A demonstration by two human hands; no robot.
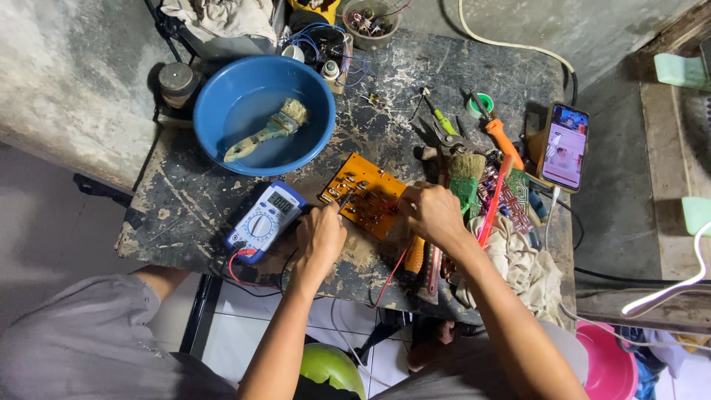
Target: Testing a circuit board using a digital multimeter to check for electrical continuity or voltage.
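An orange circuit board (363, 194) lies near the middle of a worn dark worktable (185, 207). My left hand (321, 235) grips a dark probe whose tip touches the board's left part. My right hand (431, 213) is closed on a second probe at the board's right edge; a red lead (390, 275) runs down from it. A blue multimeter (265, 220) with a lit display sits just left of my left hand, red and black leads trailing from its lower end.
A blue basin (255, 115) holding water and a paintbrush (268, 130) stands at back left. Pliers, screwdrivers, a brush and a rag (522, 263) crowd the right side. A phone (563, 146) with a lit screen leans at far right. A pink tub (609, 363) sits below.
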